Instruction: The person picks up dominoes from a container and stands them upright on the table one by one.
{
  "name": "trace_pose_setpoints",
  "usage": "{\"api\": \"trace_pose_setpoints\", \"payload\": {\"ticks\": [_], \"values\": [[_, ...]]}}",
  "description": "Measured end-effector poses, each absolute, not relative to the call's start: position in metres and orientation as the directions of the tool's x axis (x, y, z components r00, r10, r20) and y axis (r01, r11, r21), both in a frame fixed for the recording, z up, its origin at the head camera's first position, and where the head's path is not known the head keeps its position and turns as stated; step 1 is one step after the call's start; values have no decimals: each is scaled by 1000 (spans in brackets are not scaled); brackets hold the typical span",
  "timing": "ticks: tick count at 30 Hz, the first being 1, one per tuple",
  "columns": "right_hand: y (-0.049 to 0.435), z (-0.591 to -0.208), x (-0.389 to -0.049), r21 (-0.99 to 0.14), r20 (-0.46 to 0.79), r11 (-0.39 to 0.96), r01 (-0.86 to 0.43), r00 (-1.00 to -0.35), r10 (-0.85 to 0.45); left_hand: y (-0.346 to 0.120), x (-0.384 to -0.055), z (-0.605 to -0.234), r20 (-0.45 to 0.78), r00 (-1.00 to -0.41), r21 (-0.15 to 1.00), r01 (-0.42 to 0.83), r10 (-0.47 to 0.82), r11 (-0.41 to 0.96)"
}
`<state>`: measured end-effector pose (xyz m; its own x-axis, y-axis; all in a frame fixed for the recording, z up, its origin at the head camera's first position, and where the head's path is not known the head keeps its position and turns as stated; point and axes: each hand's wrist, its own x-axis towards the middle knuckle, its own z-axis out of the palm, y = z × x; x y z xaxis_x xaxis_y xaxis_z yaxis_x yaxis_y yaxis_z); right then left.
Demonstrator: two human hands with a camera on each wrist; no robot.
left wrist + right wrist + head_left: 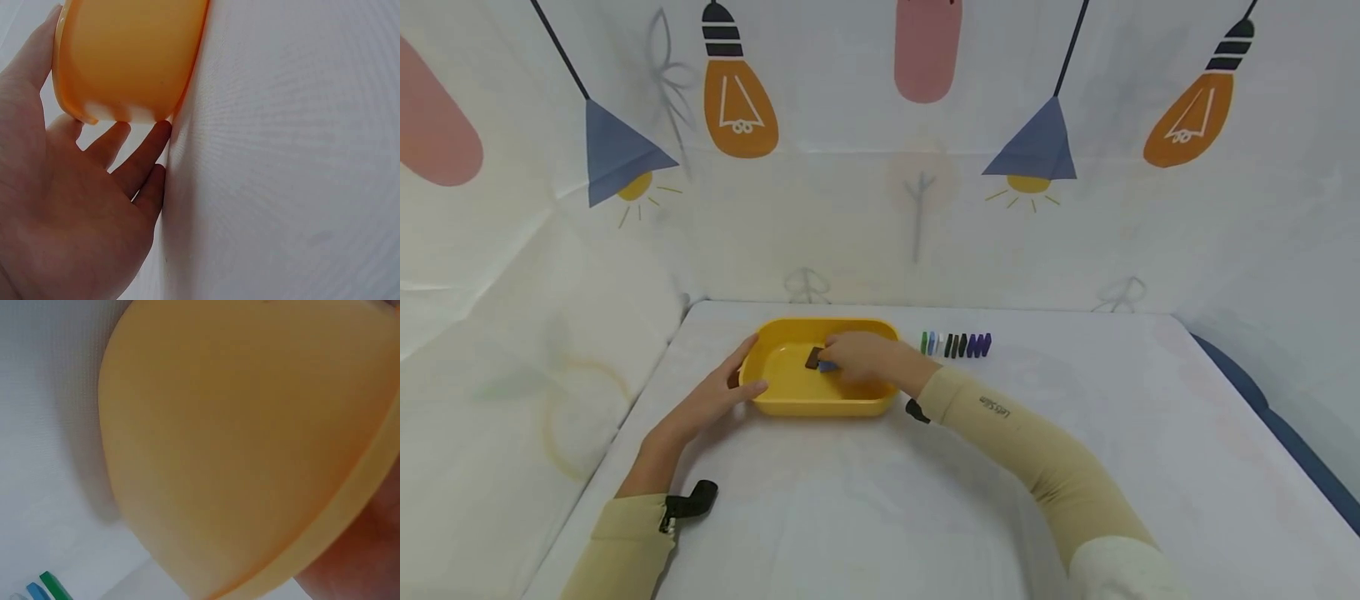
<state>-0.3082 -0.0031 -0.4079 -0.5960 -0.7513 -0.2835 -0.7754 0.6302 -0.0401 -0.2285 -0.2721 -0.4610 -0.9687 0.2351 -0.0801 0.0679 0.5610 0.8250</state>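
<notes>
Yellow tray [790,404] steadied while tiles are picked from it

Left hand [718,396] rests with relaxed, spread fingers [134,159] against the tray's left end on the counter [880,500]. Right hand [865,360] reaches inside, fingers pinching a dark tile [813,357] over a blue tile [828,366]. A loose pinch could drop the tile, or the sleeve could topple the tile row [956,344] just beside the tray.

Smooth, faintly glossy plastic is forming the yellow tray [790,407] touching the left fingers [134,156]; finely woven matt white cloth is covering the bench [287,162] beneath them.
</notes>
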Motion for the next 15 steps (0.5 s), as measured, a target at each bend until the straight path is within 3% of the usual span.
{"api": "trace_pose_setpoints", "payload": {"ticks": [15], "values": [[-7,-408,-301,-47,-229,588,-807,-564,-793,-271,-227,-461,-84,-969,822,64,233,565]]}}
